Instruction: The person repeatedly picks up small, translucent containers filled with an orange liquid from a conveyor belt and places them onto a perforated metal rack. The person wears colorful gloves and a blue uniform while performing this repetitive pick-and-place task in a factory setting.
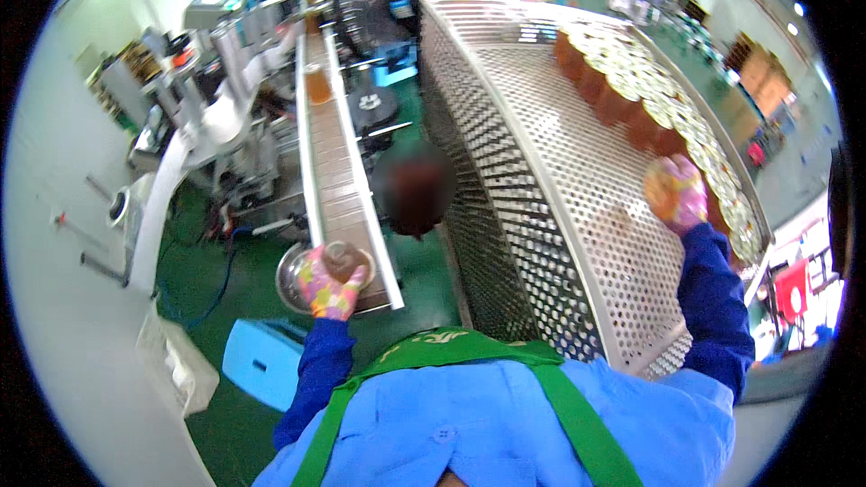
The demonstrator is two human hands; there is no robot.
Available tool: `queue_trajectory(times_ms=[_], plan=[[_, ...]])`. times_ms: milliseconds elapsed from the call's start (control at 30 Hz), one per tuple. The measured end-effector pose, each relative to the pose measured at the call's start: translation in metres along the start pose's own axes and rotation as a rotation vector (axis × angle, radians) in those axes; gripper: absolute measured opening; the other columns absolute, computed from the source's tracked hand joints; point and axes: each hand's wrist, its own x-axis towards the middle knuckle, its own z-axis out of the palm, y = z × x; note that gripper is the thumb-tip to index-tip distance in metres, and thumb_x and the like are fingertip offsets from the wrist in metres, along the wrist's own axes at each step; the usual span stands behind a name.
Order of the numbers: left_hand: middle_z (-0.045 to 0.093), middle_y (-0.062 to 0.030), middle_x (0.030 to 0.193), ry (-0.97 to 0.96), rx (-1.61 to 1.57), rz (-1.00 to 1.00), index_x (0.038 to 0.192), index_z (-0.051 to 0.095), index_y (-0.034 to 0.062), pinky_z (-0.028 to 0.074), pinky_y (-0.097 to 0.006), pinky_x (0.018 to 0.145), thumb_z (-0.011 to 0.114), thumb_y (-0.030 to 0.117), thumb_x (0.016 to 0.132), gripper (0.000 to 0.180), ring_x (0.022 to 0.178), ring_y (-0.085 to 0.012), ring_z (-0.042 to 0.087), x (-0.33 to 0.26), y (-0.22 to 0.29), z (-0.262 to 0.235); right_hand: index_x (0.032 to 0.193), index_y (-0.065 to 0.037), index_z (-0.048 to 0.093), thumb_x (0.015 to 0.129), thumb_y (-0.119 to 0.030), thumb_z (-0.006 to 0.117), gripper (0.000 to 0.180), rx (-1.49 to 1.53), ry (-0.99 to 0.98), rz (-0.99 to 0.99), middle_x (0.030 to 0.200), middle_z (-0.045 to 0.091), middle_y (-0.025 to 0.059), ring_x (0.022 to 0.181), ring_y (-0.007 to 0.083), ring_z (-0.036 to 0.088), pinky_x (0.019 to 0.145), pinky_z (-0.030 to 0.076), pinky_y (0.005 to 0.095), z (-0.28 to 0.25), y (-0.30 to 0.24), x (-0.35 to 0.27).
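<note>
Amber jars with pale lids look rigid, weighty and probably slick, so best clasped round the body. Left hand [330, 287] has its grip closed around one jar [341, 261] at the conveyor [336, 162] end; right hand [678, 196] clasps another jar [663, 194] beside the jar row [649, 99] on the perforated bench [559, 171].

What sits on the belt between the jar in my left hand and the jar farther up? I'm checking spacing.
Nothing: the head view shows bare conveyor belt between the held jar and the far jar.
</note>
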Motion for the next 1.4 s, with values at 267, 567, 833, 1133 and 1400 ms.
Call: queue_trajectory(times_ms=[267,567,833,1133,1400], plan=[[0.046,-0.0133,0.135,-0.236,-0.781,0.248,0.136,0.039,0.0036,0.034,-0.04,0.107,0.067,0.023,0.083,0.063,0.124,-0.0259,0.045,0.007,0.097,-0.011,0.105,-0.006,0.055,0.075,-0.012,0.075,0.036,0.203,-0.096,-0.622,0.083,0.061,0.0086,0.064,0.0237,0.061,0.058,0.051,0.0365,0.004,-0.27,0.083],[0.052,-0.0072,0.123,-0.53,-2.232,-0.473,0.133,0.044,0.0103,0.045,-0.039,0.095,0.063,0.039,0.085,0.06,0.101,-0.0267,0.054,-0.024,0.131,-0.035,0.115,-0.027,0.054,0.074,-0.026,0.063,0.042,0.188,0.243,-1.374,0.113,0.052,0.0058,0.106,0.0264,0.054,0.076,0.051,0.0412,0.088,-0.372,0.075],[0.057,-0.0106,0.118,-0.024,-1.01,-0.005,0.131,0.043,0.0055,0.046,-0.043,0.096,0.068,0.018,0.082,0.057,0.11,-0.0266,0.056,-0.014,0.021,-0.006,0.121,-0.013,0.058,0.075,-0.036,0.073,0.053,-0.259,-0.122,-0.474,0.116,0.058,0.0128,0.114,0.0316,0.051,0.099,0.04,0.0457,0.065,-0.208,0.115],[0.057,-0.0083,0.113,0.071,-0.771,-0.03,0.122,0.048,0.0036,0.045,-0.037,0.095,0.085,0.008,0.063,0.07,0.107,-0.0213,0.056,-0.024,-0.013,0.01,0.119,0.004,0.056,0.077,-0.047,0.065,0.067,-0.662,-0.224,0.566,0.12,0.057,0.0263,0.116,0.0385,0.052,0.098,0.042,0.0445,0.083,0.058,0.132],[0.061,-0.0122,0.109,0.091,-0.036,-0.022,0.115,0.056,0.0069,0.036,-0.044,0.099,0.085,0.041,0.057,0.073,0.106,-0.0294,0.056,-0.022,0.003,-0.003,0.145,-0.011,0.029,0.079,-0.045,0.067,0.083,-0.841,-0.344,0.803,0.15,0.027,0.0144,0.139,0.0324,0.025,0.109,0.029,0.0454,0.076,0.029,0.134]])
